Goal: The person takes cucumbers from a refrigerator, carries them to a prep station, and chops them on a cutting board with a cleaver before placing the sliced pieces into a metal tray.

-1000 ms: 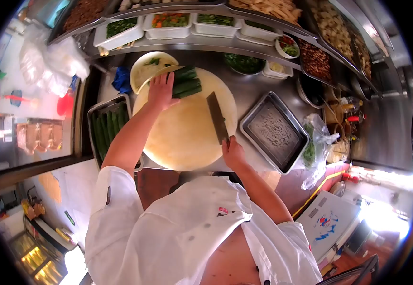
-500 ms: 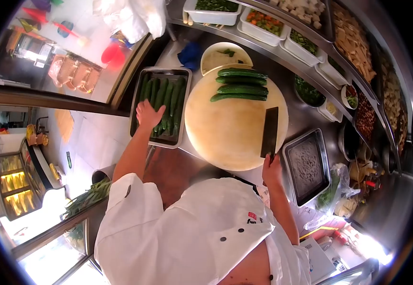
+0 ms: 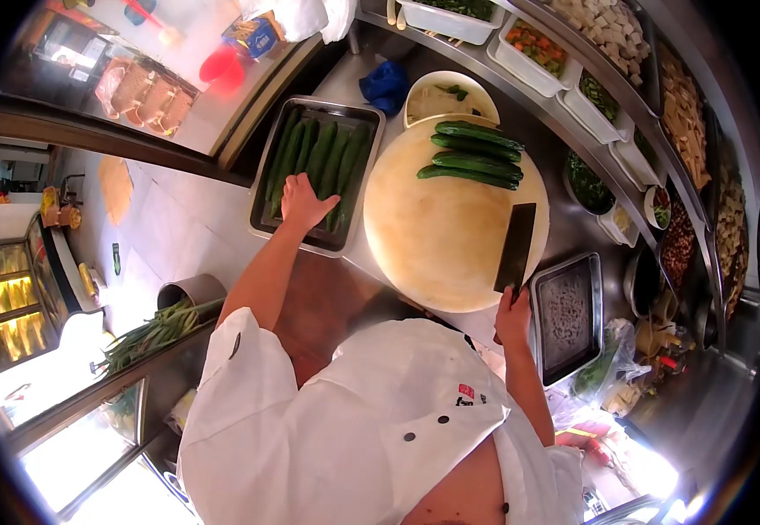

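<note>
In the head view, a metal tray point(image 3: 257, 201) holds several long green cucumbers point(image 3: 320, 153). My left hand point(image 3: 306, 203) reaches into it, fingers bent over the near ends of the cucumbers and thumb out to the right; the fingertips are partly hidden. A round wooden chopping board point(image 3: 437, 232) lies right of the tray, with several more cucumbers point(image 3: 474, 157) side by side near its far edge. My right hand point(image 3: 512, 317) is closed round the handle of a cleaver point(image 3: 515, 248), whose dark blade is over the board's right side.
Behind the board stands a white bowl point(image 3: 437, 86), with a blue cloth or bag point(image 3: 385, 86) beside it. A wet metal tray point(image 3: 568, 315) lies on the right. Shelves with tubs of cut vegetables point(image 3: 533, 48) curve along the back. A plastic bag point(image 3: 620, 350) sits at the right.
My left hand has drawn its spread fingers in over the cucumbers in the tray. The whole view has shifted a little; my right hand and the cleaver keep their place by the board.
</note>
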Motion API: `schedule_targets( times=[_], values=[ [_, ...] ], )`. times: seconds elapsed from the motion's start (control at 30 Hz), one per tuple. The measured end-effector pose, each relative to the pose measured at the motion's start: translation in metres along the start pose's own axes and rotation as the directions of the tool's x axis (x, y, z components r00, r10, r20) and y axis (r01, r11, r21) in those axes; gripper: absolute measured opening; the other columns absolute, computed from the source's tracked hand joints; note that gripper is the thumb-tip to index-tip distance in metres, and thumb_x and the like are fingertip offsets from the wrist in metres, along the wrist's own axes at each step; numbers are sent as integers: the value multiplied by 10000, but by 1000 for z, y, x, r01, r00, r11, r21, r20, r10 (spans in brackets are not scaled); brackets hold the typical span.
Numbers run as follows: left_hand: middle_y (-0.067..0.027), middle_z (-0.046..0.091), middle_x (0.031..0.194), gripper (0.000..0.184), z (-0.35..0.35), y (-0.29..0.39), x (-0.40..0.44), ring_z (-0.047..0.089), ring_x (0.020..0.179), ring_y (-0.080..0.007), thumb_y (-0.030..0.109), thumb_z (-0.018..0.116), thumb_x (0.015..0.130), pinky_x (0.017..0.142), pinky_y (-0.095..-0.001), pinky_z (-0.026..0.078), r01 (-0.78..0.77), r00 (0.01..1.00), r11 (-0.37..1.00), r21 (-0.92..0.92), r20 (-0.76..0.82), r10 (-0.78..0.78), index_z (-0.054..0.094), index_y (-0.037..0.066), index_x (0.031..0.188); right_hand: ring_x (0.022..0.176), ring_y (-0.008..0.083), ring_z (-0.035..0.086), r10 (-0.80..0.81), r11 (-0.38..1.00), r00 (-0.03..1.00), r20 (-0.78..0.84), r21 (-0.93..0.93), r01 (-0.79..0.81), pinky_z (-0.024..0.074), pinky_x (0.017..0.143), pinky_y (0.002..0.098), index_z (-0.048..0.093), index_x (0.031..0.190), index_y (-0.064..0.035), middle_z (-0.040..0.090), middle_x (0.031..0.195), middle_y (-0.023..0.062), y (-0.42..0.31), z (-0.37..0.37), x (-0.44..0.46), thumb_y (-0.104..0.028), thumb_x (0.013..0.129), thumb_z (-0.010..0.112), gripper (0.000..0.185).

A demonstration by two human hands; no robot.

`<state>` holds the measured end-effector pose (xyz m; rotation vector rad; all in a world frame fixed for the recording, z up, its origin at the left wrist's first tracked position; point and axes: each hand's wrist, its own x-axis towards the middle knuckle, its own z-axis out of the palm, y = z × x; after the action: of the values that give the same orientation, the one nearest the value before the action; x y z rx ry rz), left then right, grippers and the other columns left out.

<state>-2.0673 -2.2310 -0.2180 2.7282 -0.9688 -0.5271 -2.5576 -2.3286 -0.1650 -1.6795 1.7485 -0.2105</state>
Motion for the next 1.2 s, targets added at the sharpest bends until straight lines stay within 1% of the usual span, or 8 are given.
schedule_targets(
  times=[0.23,0.3,0.53,0.77,0.9,0.97,1.03,1.2],
  values=[
    [-228,429,1414,907,-1,5,11,482,1326,-386,396,836,726,1103,-455,458,151,988,989,-8,24,-151,385,-29,1388,879,530,653,49,999,999,4,18,-49,515,766,561,529,1204,10,673,939,306,-17,-7,-5,-334,1059,546,373],
    [-263,421,1429,926,-14,13,2,510,1308,-398,378,833,713,1090,-466,476,238,971,953,-188,54,-232,373,-52,1392,906,539,647,59,998,998,22,10,-59,505,778,574,523,1192,8,674,961,320,-14,-7,-4,-337,1060,545,370],
    [-281,451,1386,899,23,13,-53,517,1267,-440,351,802,726,1055,-495,479,67,987,932,-356,-113,-114,373,-78,1389,886,531,665,37,997,999,0,-71,-37,519,751,587,495,1189,-35,693,941,307,6,2,1,-312,1060,534,308],
    [-240,442,1257,749,40,89,-118,517,1154,-425,304,787,741,997,-505,481,-84,993,900,-429,40,112,412,-24,1301,819,519,680,32,998,999,-5,-47,-32,540,688,576,501,1157,-22,693,896,298,7,5,2,-318,1061,530,313],
    [-225,426,1284,762,53,105,-130,519,1184,-424,307,793,760,998,-506,486,-84,992,943,-321,62,109,398,-33,1315,763,513,689,136,990,990,46,-30,-135,546,646,580,507,1123,-3,689,895,319,-18,-7,-4,-340,1057,536,344],
    [-230,430,1295,814,56,111,-137,500,1220,-431,383,812,797,1028,-503,465,-132,990,963,-234,9,138,396,-61,1338,764,516,688,38,999,999,4,-16,-38,545,642,580,507,1114,0,688,905,325,-12,-7,-4,-354,1054,541,361],
    [-239,432,1316,848,55,115,-142,487,1245,-433,420,808,816,1047,-500,453,-143,989,971,-193,3,147,396,-79,1365,826,525,684,166,985,982,86,35,-169,547,703,578,516,1110,0,689,932,327,-27,-18,-6,-357,1053,543,362],
    [-235,472,1367,904,66,100,-153,441,1309,-399,458,766,865,1142,-492,371,-204,979,965,-167,-10,205,366,-22,1517,762,497,692,-29,999,996,86,26,27,564,643,580,495,1143,-32,704,913,287,-3,-20,2,-361,1064,501,338]
  ],
)
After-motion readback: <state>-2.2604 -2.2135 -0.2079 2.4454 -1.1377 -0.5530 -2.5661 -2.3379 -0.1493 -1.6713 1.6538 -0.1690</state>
